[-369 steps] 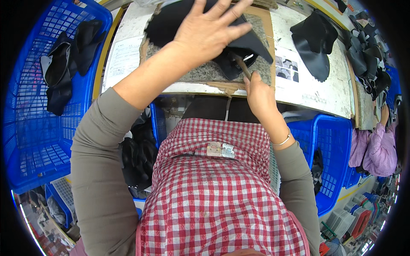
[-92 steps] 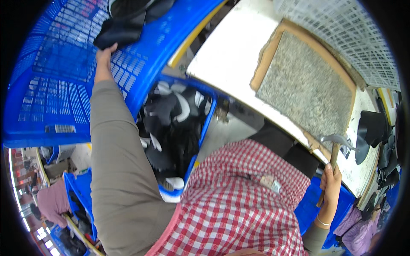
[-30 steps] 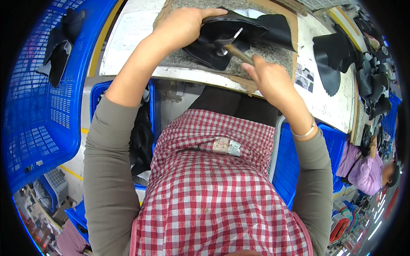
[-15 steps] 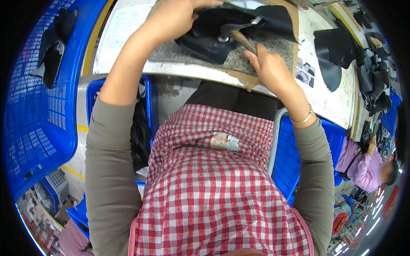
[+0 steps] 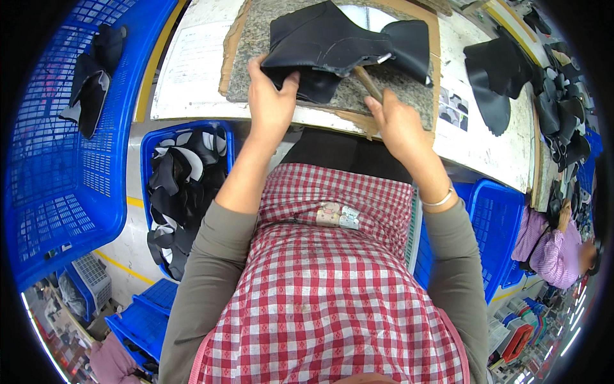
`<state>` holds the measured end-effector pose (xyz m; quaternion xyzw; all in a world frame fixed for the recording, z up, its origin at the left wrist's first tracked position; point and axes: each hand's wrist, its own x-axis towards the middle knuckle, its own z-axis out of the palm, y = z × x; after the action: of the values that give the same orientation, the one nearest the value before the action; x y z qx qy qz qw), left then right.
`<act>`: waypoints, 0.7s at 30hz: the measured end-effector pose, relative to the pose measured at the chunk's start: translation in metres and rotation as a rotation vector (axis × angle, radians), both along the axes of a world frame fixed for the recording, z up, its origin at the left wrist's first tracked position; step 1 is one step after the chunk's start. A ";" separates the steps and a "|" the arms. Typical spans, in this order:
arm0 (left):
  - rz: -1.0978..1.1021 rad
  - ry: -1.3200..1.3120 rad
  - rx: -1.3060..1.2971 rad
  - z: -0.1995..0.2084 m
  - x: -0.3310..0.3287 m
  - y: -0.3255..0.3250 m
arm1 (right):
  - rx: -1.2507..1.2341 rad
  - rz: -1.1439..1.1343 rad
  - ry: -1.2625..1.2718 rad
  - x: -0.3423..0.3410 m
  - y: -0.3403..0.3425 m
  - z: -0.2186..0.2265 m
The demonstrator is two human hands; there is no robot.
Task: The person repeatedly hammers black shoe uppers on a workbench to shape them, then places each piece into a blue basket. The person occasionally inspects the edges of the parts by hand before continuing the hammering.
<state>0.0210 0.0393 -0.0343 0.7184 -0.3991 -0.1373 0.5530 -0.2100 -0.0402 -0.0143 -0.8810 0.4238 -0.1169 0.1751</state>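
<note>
Black piece: it looks like a folded leather shoe part (image 5: 320, 40), over the grey stone slab (image 5: 412, 99), at twelve o'clock from the worker; whether it bears fully on the stone I can't tell.
Left hand (image 5: 272, 105): half curled at the piece's seven o'clock, the near edge pinched between thumb and fingers.
Right hand (image 5: 400, 126): at the piece's five o'clock, closed around a wooden tool handle (image 5: 369, 84), thumb lying along it.
Tool head: hidden from me by the leather; the small bright tip (image 5: 384, 58) at the near edge may be part of it.
Step in hand: to my eye, working the tool in under the fold, the other hand steadying the edge.
Next move calls for: I'd say, a firm left pinch and a sure feel for that covered head, so the leather doesn't slide or crease.
Long axis: roughly nine to three o'clock, across the worker's front.
Pointing: broad end to nine, one peak to twelve, narrow waist right of middle, then a flared flap reaching three, its corner dipping to four.
Beside it: at three o'clock, a picture sheet (image 5: 454, 105) and another dark piece (image 5: 494, 73) on the white table (image 5: 492, 153).
</note>
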 end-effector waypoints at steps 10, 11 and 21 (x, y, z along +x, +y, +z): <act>-0.027 -1.444 0.006 0.225 -0.008 -0.092 | 0.008 0.104 -0.385 -0.055 0.049 0.124; -0.215 -1.524 0.110 0.222 -0.020 -0.113 | 0.016 0.031 -0.319 -0.053 0.042 0.120; -0.796 -0.998 -0.112 0.056 0.043 -0.068 | 0.147 -0.034 -0.091 -0.059 0.021 0.056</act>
<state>0.0636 -0.0284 0.0216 0.4626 -0.8514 0.0398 0.2441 -0.2691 -0.0194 0.0413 -0.8521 0.4379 -0.1283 0.2562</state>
